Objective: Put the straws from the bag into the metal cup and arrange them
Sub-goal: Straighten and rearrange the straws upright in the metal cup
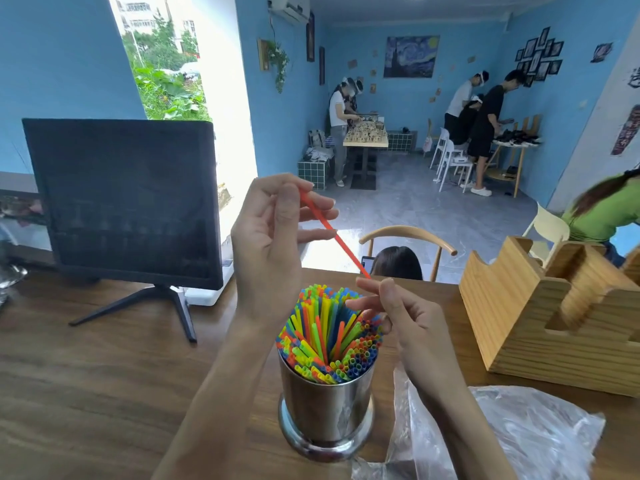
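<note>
Many coloured straws (329, 336) fill the metal cup (326, 407) on a wooden counter (86, 375) in a blue-walled room; a plastic bag (519, 434) lies at 4 o'clock. Above the cup, left hand (273, 244) and right hand (398, 317) each have a grip pinched on one orange straw (334, 235), slanting between them.

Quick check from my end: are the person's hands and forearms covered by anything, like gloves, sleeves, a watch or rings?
Nothing worn shows. The left hand and right hand are both bare, with no gloves, and no rings visible on the fingers that show. Both forearms are bare down to the frame's lower edge: no sleeves, watch, bracelets or markings in view. The fingernails look short and unpainted.
</note>
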The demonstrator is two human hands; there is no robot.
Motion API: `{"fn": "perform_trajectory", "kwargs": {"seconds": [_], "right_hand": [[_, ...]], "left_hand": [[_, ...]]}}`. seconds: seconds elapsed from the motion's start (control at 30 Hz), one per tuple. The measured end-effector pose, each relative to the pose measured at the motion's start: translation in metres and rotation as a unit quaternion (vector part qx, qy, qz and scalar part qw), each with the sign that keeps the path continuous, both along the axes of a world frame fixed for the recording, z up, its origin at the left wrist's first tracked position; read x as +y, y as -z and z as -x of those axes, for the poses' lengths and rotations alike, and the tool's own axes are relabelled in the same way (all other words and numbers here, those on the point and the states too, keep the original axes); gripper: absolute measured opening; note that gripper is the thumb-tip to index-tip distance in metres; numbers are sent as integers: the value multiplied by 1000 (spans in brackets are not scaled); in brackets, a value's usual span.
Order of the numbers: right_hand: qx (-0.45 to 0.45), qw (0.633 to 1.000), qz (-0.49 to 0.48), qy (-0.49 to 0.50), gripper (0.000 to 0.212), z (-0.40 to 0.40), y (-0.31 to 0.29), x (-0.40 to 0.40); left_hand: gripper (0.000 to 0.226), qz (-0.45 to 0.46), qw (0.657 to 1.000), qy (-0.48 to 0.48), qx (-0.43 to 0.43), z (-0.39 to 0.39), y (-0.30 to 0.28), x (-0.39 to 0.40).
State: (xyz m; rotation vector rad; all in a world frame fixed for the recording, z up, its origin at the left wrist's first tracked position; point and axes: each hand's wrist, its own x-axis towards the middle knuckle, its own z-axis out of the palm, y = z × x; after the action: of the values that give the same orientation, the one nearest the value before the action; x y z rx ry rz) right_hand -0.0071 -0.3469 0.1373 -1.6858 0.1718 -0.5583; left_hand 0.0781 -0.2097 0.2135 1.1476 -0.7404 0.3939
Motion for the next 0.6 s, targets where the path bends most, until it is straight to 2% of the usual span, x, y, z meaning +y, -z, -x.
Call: {"fn": "perform_trajectory", "kwargs": {"seconds": [0.1,0.2,0.3,0.37,0.4,0.47,0.53,0.6], "right_hand": [[-16,995,-96,-18,39,2,-5,2],[-40,963,-264,-40,41,1,-11,2],[-25,893,-444,-66,43,-1,-11,3],[-35,838,-540,-70,36,-3,-9,2],[-43,824,-560,-66,29,-4,-9,1],[-66,821,-565,-49,21,-4,-10,1],[-103,844,-527,-7,21,-4,-10,-2],[-157,886,-434,57,21,-3,-10,-8]], "left_hand": [[19,12,998,50,25,7,5,3],[17,24,994,83,60,13,14,4],[20,59,991,83,87,22,25,4],[24,68,990,82,90,28,33,4],[25,72,989,85,97,31,37,4],[26,82,985,94,120,33,44,5],[31,71,985,75,136,31,47,10],[36,24,989,18,143,24,48,16]]}}
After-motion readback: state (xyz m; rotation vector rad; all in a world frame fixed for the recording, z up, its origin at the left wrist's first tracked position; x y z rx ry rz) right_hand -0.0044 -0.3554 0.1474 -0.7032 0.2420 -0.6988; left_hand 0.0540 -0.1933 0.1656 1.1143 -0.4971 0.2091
